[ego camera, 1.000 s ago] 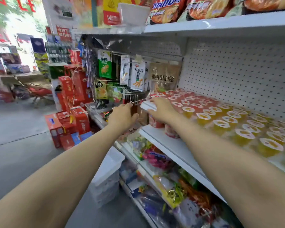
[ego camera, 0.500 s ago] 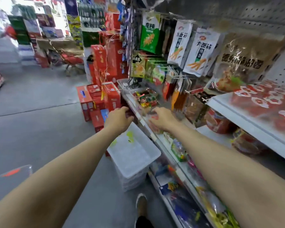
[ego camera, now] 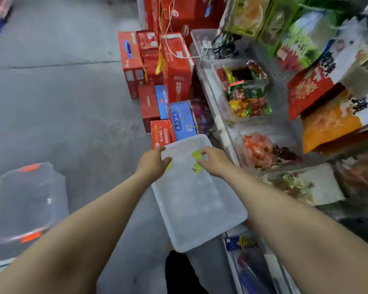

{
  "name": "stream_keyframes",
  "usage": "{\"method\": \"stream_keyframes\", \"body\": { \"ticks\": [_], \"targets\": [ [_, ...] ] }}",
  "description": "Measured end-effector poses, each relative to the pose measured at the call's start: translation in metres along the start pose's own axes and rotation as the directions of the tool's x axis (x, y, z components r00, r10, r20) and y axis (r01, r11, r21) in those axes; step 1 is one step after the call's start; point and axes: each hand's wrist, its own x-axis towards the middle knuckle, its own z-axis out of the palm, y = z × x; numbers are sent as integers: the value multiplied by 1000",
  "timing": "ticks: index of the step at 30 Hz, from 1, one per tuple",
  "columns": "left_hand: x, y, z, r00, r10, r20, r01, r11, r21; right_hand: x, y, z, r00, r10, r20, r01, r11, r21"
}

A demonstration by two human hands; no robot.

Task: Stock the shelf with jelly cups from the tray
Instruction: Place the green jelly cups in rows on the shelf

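**Both hands down in the tray, last few cups to fetch**

Biggest thing first: the shelf unit (ego camera: 225, 115) runs down the right side, its lower tiers crammed with snack packs, so stock has to be lifted up from below. Beside it on the floor sits one white tray (ego camera: 200, 209), parked close to the shelf, a sensible spot for short trips. One clear lidded bin (ego camera: 28, 200) waits well apart on the left. Into the tray go two hands: the left hand (ego camera: 152, 164) with fingers curled at the far-left corner, though I cannot tell whether it grips anything. The right hand (ego camera: 214, 164) reaches with loosely bent fingers touching the yellow jelly cups (ego camera: 197, 154). I count about three, blurred, all at the tray's far end.
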Motion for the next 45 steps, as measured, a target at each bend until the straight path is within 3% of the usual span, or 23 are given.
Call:
{"method": "stream_keyframes", "body": {
  "ticks": [4,10,17,23,29,35,40,43,45],
  "targets": [
    [44,-28,45,993,-68,92,72,997,-33,57,18,40,992,59,112,-61,998,19],
    [102,-55,101,978,-113,174,117,993,-14,114,45,100,974,148,171,-171,976,131],
    [155,-77,150,975,-80,206,53,990,133,166,72,146,976,151,157,-182,962,203],
    [166,-78,177,987,-86,135,33,935,352,186,89,169,974,141,178,-180,958,224],
    [156,-74,201,974,-102,203,-15,862,507,188,98,183,975,152,160,-193,938,287],
    [143,-74,212,946,-49,320,-173,760,626,179,101,197,953,204,226,-257,937,236],
    [135,-72,208,947,-66,314,-110,853,510,157,108,201,902,302,309,-394,870,298],
    [121,-60,202,934,-181,307,97,958,269,137,110,196,912,298,282,-397,815,422],
    [106,-52,196,905,-274,325,288,957,4,124,108,187,915,314,253,-402,759,513]
  ]
}}
